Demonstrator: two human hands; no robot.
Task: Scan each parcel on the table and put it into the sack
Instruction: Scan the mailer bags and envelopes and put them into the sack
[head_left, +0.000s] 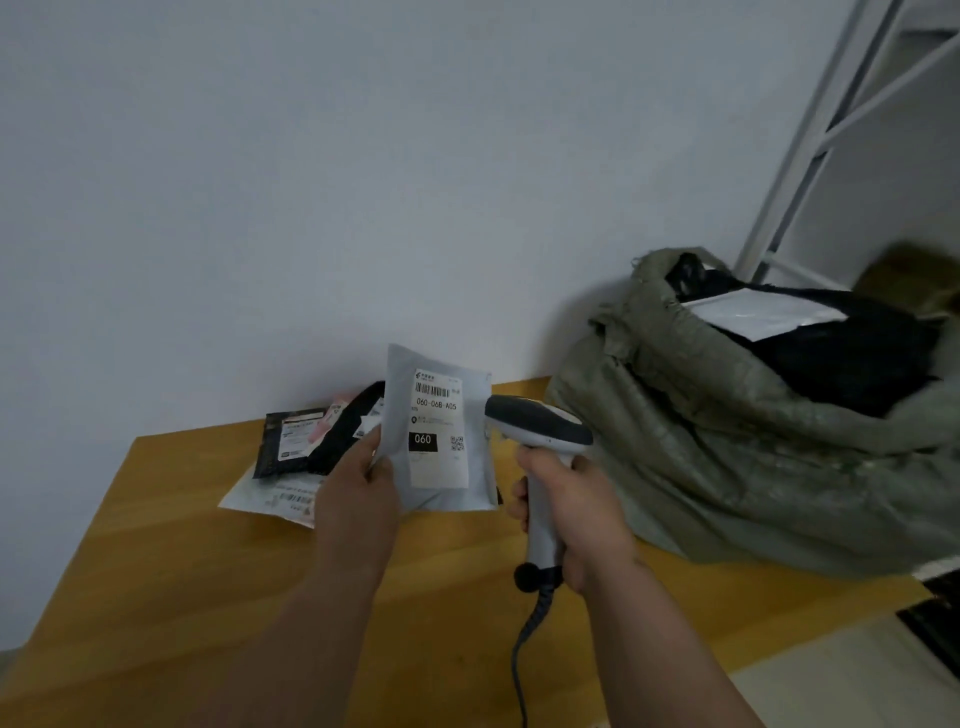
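1. The left hand (358, 483) pinches a grey mailer (441, 441) by its left edge and holds it upright above the wooden table (171, 561), label facing the person.
2. The right hand (566, 519) is wrapped around the handle of a corded scanner (537, 423), whose head sits just at the mailer's 3 o'clock edge, pointed at the label. Whether the barcode has registered cannot be told; no beam shows.
3. So this parcel appears to be at the scanning step: lifted and presented, not yet sacked.
4. The green sack (727, 441) stands open at 3 o'clock from the hands, resting on the table's right end. It already holds at least a black parcel (841, 358) with a white mailer (763, 312) lying on top, so part of the work looks done.
5. Still on the table, at 9 to 10 o'clock from the held mailer, lies a small pile: a dark packet (288, 441) with a white label, a black bag (343, 436) overlapping it, something pink behind, and a pale flat mailer (270, 499) underneath. At least three or four parcels seem left.
6. The task reads as underway, neither near its start nor finished.
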